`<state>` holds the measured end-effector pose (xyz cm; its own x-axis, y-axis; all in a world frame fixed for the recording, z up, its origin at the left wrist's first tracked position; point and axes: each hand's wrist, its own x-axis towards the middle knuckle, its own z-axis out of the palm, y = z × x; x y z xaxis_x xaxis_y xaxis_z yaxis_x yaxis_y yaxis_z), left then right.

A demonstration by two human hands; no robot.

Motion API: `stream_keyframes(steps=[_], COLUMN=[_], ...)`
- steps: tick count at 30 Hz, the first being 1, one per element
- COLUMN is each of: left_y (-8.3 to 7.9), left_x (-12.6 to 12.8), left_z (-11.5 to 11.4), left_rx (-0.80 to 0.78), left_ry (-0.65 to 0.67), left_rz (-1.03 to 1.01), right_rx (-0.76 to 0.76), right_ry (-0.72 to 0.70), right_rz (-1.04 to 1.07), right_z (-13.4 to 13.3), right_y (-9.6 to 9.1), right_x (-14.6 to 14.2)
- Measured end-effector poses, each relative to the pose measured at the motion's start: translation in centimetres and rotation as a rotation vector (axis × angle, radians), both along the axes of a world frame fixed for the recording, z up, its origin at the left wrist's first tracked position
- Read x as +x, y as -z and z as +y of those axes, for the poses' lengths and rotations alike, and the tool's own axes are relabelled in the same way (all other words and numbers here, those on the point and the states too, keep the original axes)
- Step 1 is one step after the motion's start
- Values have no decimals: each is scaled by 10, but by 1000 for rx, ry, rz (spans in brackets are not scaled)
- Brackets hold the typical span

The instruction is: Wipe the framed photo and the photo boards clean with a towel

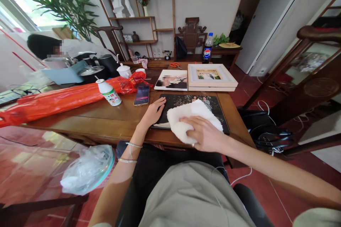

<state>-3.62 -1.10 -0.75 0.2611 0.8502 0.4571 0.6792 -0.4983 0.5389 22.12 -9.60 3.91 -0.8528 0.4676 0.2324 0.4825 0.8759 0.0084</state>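
A dark photo panel [183,101] with figures printed on it lies flat at the table's front edge. Much of its surface is hidden under a fluffy white cloth [198,108]. My right hand [204,133] grips this cloth, fingers bunched into its near side and pressed on the panel. With fingers stretched out, my left hand [155,111] rests at the panel's left edge and holds nothing. Just beyond that hand lies a phone [141,95] with its screen lit. A white bottle [109,92] with a straw stands farther left.
Behind the panel are a smaller photo print [172,80] and stacked white frames [212,77]. A cola bottle [207,48] and orange-handled pliers [176,65] sit farther back. A long red plastic-wrapped bundle [64,94] crosses the left side. Another person [80,48] is at the far left.
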Motion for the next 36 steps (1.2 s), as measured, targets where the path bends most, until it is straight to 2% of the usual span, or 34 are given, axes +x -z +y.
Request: stream_keyframes(steps=[3, 6, 8, 10, 12, 16, 18, 20, 22, 25, 27, 29, 32, 36], left_y=[1, 3, 4, 5, 6, 8, 8, 8, 7, 6, 6, 7, 8, 9], left_x=[-1, -1, 0, 0, 0, 1, 1, 0, 0, -1, -1, 0, 0, 0], left_z=[1, 2, 3, 4, 4, 5, 5, 5, 5, 4, 5, 5, 6, 8], left_rx=[-6, -4, 2, 15, 28, 40, 34, 26, 20, 16, 15, 18, 34, 55], left_ry=[-1, 1, 6, 3, -6, -15, -12, -9, -4, 3, 9, 9, 3, -2], left_rz=[-13, -27, -32, -32, -27, -18, -15, -18, -19, -15, -18, -26, -29, -31], right_rx=[39, 118, 144, 147, 135, 48, 4, -25, -35, -3, 45, 92, 161, 190], right_ry=[153, 355, 447, 467, 433, 249, 125, 41, 35, 146, 273, 403, 548, 698], right_rz=[17, -25, -54, -70, -70, -69, -72, -63, -37, -11, -31, -72, -116, -145], right_z=[40, 81, 94, 90, 70, 10, -10, -14, -1, 38, 62, 75, 71, 38], right_y=[-1, -2, -2, -2, -1, 1, 2, 1, -2, -6, -8, -7, -5, -5], right_x=[5, 22, 33, 40, 39, 17, 2, -10, -16, -11, 2, 19, 40, 39])
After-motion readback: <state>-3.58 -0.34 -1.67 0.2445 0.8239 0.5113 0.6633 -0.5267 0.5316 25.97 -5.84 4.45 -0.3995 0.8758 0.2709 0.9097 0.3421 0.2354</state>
